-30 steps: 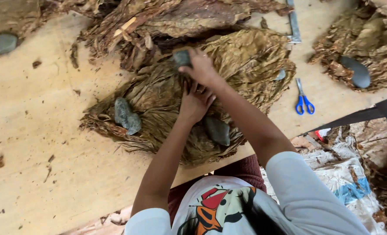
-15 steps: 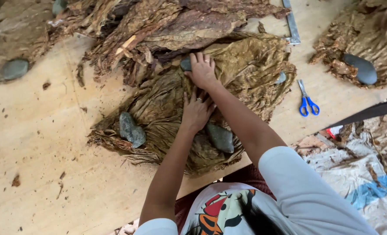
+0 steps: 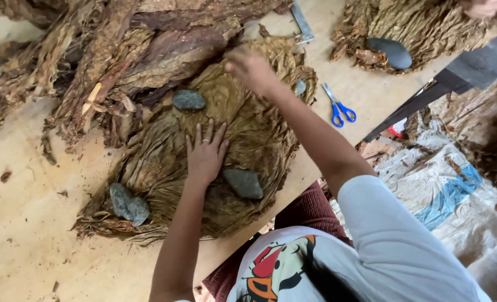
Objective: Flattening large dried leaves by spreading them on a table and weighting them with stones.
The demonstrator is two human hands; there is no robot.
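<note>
Three grey stones (image 3: 243, 183) now rest on the leaf pile (image 3: 164, 168), since your right hand (image 3: 252, 68) released one and hovers blurred, while your left hand (image 3: 205, 154) presses flat, fingers spread.

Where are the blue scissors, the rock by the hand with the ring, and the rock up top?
blue scissors (image 3: 338, 106), head view, on the crossing blades.
rock beside ringed hand (image 3: 243, 183), head view, middle.
top rock (image 3: 188, 100), head view, middle.

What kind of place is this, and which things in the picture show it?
Probably a workshop for sorting dried leaves, perhaps tobacco. Flattened brown leaves lie stacked on a wooden table, weighted with grey stones. The left hand presses the stack; blue scissors lie nearby.
</note>
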